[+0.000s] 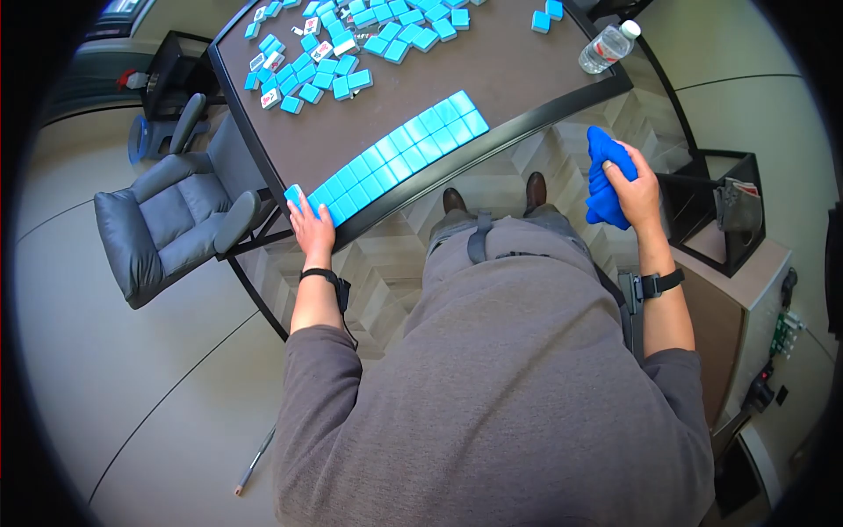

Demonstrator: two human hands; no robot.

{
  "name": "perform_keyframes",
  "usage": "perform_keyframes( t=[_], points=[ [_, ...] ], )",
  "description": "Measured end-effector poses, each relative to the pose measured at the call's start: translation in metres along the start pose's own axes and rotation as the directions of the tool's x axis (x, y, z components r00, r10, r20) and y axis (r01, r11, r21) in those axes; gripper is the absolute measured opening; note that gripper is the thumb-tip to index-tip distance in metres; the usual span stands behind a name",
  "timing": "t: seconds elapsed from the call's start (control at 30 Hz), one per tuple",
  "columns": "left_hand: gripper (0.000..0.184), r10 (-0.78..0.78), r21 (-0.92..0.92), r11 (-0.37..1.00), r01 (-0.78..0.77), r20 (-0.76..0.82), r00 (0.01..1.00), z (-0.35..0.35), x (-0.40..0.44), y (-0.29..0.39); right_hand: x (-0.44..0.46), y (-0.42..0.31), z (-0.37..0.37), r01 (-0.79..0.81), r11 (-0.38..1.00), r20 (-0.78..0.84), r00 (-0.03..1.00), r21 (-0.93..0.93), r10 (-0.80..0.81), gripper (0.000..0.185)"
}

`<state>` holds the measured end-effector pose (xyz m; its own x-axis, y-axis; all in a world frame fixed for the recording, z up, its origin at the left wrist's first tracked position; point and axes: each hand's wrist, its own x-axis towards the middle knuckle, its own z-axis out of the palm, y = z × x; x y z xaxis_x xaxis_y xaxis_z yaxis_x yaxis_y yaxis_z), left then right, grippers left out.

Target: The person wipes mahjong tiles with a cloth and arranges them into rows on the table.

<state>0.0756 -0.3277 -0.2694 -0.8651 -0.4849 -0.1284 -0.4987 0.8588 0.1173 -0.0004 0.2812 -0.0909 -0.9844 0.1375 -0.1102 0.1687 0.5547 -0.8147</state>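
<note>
Two long lines of mahjong tiles (402, 154), blue backs up, lie side by side along the near edge of the table. At their left end my left hand (313, 230) rests with fingers stretched out and apart, touching the end tiles. One tile (293, 193) shows just beyond its fingertips. My right hand (638, 189) is off to the right, past the table edge, with its fingers wrapped round a bunched blue cloth (604, 180). Farther back on the table lies a loose heap of mahjong tiles (325, 66), most with blue backs up and several with white faces showing.
The brown table (492, 66) has a raised black rim. A water bottle (609, 47) stands at its right corner, near a few separate tiles (542, 22). A grey armchair (180, 206) is at the left, a black-framed stand (724, 206) and a cabinet (733, 307) at the right.
</note>
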Motion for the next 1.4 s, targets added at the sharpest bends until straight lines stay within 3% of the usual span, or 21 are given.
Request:
perform_keyframes(
  t=[0.2,0.33,0.37,0.4,0.5,0.53,0.57,0.63,0.67,0.7,0.77,0.87,1.0,1.03,1.07,1.1,1.13,1.17,1.23,1.33,1.4],
  points=[
    [0.083,-0.264,-0.244,0.941,0.233,-0.100,0.959,-0.004,-0.062,0.055,0.027,-0.001,-0.021,0.070,0.990,0.042,0.996,0.123,-0.076,0.044],
    [0.078,-0.180,-0.490,0.863,0.122,-0.073,0.981,-0.023,-0.084,0.126,0.062,0.002,-0.018,0.051,0.952,0.087,0.993,0.301,-0.080,0.043],
    [0.079,-0.138,-0.608,0.789,0.087,-0.037,0.990,-0.034,-0.084,0.149,0.070,-0.002,-0.015,0.022,0.933,0.102,0.993,0.360,-0.063,0.043],
    [0.078,-0.111,-0.771,0.565,0.294,0.282,0.953,-0.050,-0.082,0.174,0.077,-0.014,-0.009,0.061,0.934,0.109,0.988,0.352,-0.105,0.044],
    [0.081,0.181,-0.880,0.223,0.418,0.459,0.870,-0.103,-0.096,0.265,0.093,-0.054,0.015,0.149,0.944,0.219,0.951,0.293,-0.218,0.045],
    [0.083,0.261,-0.864,0.097,0.494,0.501,0.825,-0.127,-0.105,0.297,0.100,-0.059,0.029,0.311,0.924,0.215,0.909,0.223,-0.358,0.049],
    [0.083,0.256,-0.867,0.091,0.489,0.495,0.830,-0.142,-0.110,0.321,0.097,-0.081,0.033,0.452,0.878,0.231,0.848,0.159,-0.478,0.056],
    [0.084,0.447,-0.834,-0.166,0.527,0.413,0.794,-0.160,-0.116,0.360,0.086,-0.113,0.037,0.537,0.800,0.387,0.701,0.267,-0.600,0.062],
    [0.073,0.456,-0.783,-0.296,0.547,0.388,0.801,-0.161,-0.115,0.372,0.076,-0.125,0.038,0.543,0.763,0.441,0.623,0.351,-0.646,0.063],
    [0.060,0.315,-0.793,-0.389,0.469,0.364,0.876,-0.159,-0.112,0.383,0.071,-0.131,0.035,0.538,0.746,0.518,0.541,0.392,-0.662,0.066],
    [0.052,0.271,-0.741,-0.511,0.436,0.342,0.900,-0.152,-0.109,0.374,0.074,-0.141,0.024,0.615,0.683,0.576,0.414,0.394,-0.705,0.064],
    [0.064,0.252,-0.699,-0.579,0.419,0.335,0.908,-0.155,-0.132,0.364,0.095,-0.151,-0.017,0.516,0.687,0.588,0.374,0.511,-0.717,0.041],
    [0.069,0.008,-0.760,-0.507,0.407,0.469,0.883,-0.101,-0.156,0.310,0.106,-0.194,-0.124,0.179,0.699,0.650,0.265,0.693,-0.712,0.020],
    [0.067,-0.067,-0.786,-0.467,0.404,0.487,0.871,-0.076,-0.161,0.286,0.100,-0.204,-0.150,0.191,0.578,0.540,0.217,0.793,-0.813,0.010],
    [0.064,-0.140,-0.810,-0.423,0.406,0.502,0.854,-0.048,-0.166,0.260,0.088,-0.210,-0.169,-0.025,0.390,0.387,0.210,0.920,-0.898,0.004],
    [0.061,-0.214,-0.847,-0.345,0.405,0.491,0.844,-0.036,-0.177,0.241,0.105,-0.220,-0.179,-0.171,0.210,0.189,-0.132,0.963,-0.973,0.022],
    [0.058,-0.287,-0.876,-0.261,0.406,0.472,0.834,-0.025,-0.190,0.223,0.108,-0.241,-0.197,-0.163,0.169,0.091,-0.398,0.972,-0.913,0.024],
    [0.058,-0.361,-0.892,-0.165,0.420,0.451,0.816,-0.012,-0.202,0.202,0.105,-0.247,-0.212,-0.187,0.148,0.033,-0.507,0.971,-0.861,0.041],
    [0.058,-0.472,-0.872,0.024,0.490,0.422,0.774,0.009,-0.233,0.162,0.057,-0.261,-0.232,-0.179,0.207,0.163,-0.235,0.962,-0.958,0.025],
    [0.059,-0.583,-0.740,0.178,0.649,0.452,0.675,0.060,-0.282,0.087,0.033,-0.272,-0.227,-0.227,0.185,0.133,-0.225,0.956,-0.965,0.022],
    [0.060,-0.558,-0.734,0.113,0.670,0.511,0.654,0.026,-0.308,0.096,0.023,-0.283,-0.223,-0.248,0.199,0.147,-0.213,0.948,-0.966,0.021]
  ],
)
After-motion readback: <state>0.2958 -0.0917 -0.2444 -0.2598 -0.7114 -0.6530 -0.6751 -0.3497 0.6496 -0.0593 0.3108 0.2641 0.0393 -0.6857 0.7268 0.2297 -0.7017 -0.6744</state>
